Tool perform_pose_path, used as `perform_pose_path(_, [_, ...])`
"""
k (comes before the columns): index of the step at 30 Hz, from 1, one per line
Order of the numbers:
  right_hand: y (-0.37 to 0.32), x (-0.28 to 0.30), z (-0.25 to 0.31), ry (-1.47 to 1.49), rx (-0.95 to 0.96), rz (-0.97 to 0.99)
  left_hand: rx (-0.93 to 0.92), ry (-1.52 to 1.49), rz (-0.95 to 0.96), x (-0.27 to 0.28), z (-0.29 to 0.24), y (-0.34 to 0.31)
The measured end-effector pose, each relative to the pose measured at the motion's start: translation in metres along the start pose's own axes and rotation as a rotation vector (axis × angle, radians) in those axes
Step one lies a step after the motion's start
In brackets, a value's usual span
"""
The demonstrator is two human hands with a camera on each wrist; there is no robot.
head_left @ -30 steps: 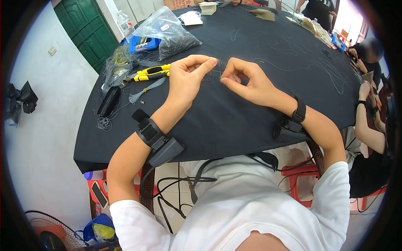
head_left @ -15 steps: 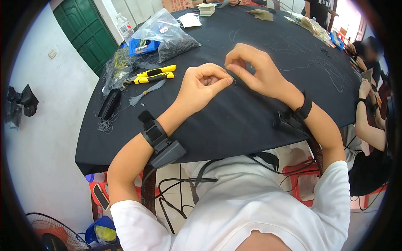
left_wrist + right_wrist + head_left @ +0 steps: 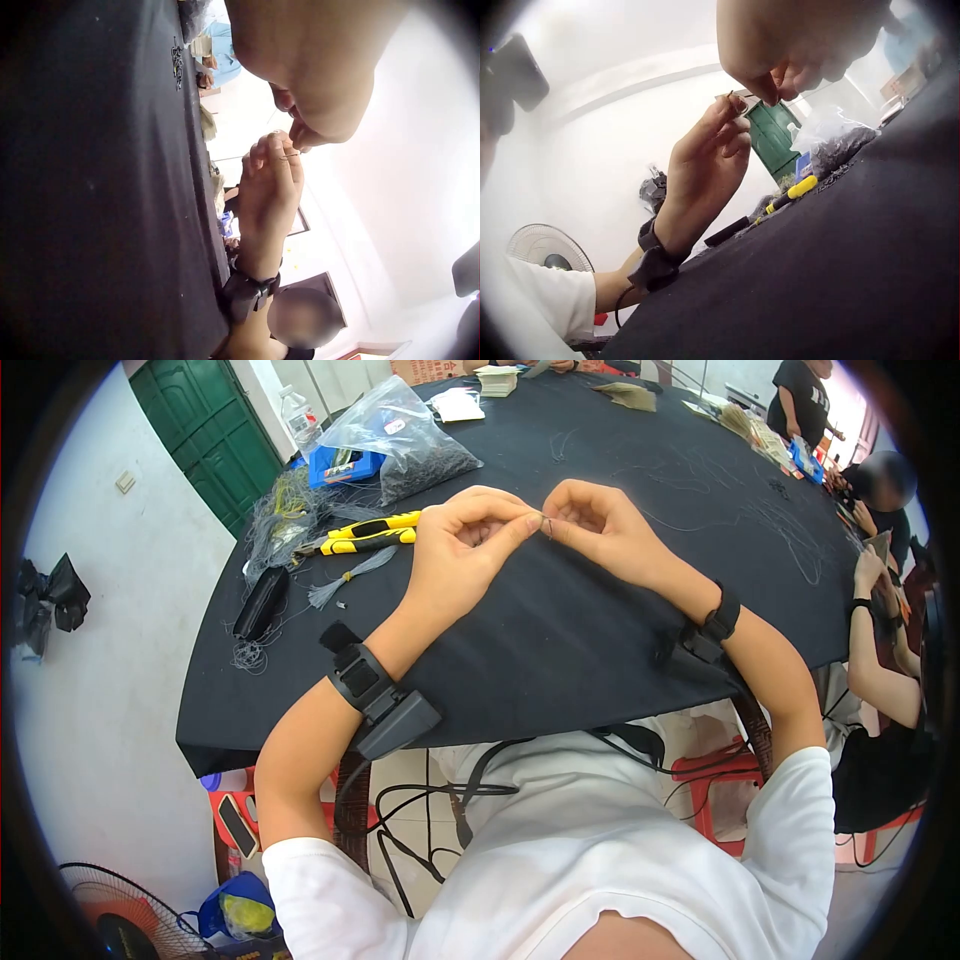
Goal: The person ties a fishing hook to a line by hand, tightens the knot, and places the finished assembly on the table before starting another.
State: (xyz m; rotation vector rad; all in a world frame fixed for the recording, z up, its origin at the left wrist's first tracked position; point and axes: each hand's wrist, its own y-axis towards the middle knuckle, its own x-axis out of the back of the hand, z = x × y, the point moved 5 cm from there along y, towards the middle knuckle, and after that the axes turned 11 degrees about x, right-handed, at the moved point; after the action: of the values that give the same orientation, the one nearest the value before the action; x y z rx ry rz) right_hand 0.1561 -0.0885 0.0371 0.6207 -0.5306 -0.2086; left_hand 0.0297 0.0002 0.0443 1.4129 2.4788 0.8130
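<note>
My left hand (image 3: 455, 560) pinches a small curved fish hook (image 3: 744, 107) between thumb and forefinger, its bend showing at the fingertips in the right wrist view. Close against it, the right hand (image 3: 612, 538) pinches thin fishing line beside the hook, thumb and forefinger bent together. Both sets of fingertips meet above the black-covered table (image 3: 560, 650); they hide most of the hook and line. Left of the left hand lie yellow-and-black pliers (image 3: 368, 542) and a tied bundle of pale line (image 3: 352, 576).
A clear bag (image 3: 425, 465) of small dark pieces stands at the back left beside a blue box (image 3: 340, 468). Tangled line (image 3: 275, 520) and a black case (image 3: 262, 603) lie at the left edge. Loose line (image 3: 790, 535) spreads at right. Other people sit around the table.
The hands first came nearer the table's middle, the right one rising; now the left has shifted back up and left, the right lower, and their fingertips meet.
</note>
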Motion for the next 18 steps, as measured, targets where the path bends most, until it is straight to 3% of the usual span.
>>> perform_pose_path(7, [-0.007,-0.014,0.007,0.057,-0.012,0.019,0.151,-0.061,-0.125,0.009,0.007,-0.001])
perform_pose_path(18, [-0.004,-0.014,0.058,-0.391,0.396,0.003,0.152,-0.086,-0.106,0.005,0.014,-0.001])
